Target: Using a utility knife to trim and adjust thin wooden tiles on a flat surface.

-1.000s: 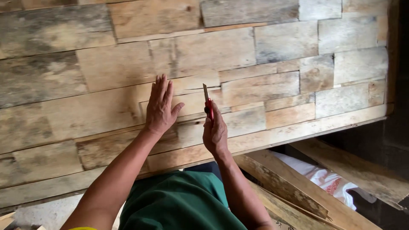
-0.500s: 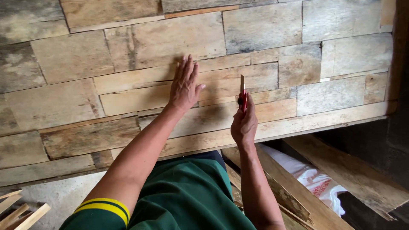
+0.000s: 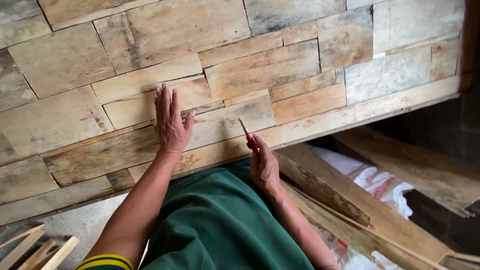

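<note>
Most of the small red-handled blade point(image 3: 248, 134) was hidden inside the right hand point(image 3: 263, 167), whose fingers were closed around it, leaving only a thin pale tip and a strip of red showing just over the patchwork wooden panel point(image 3: 260, 70). The left hand point(image 3: 170, 125) lay flat on the panel with fingers spread open, near the blade; a white bag point(image 3: 375, 182) was partly covered by loose planks point(image 3: 325, 185).

Left hand point(image 3: 171, 125) flat, fingers extended, right hand point(image 3: 263, 167) clenched
</note>
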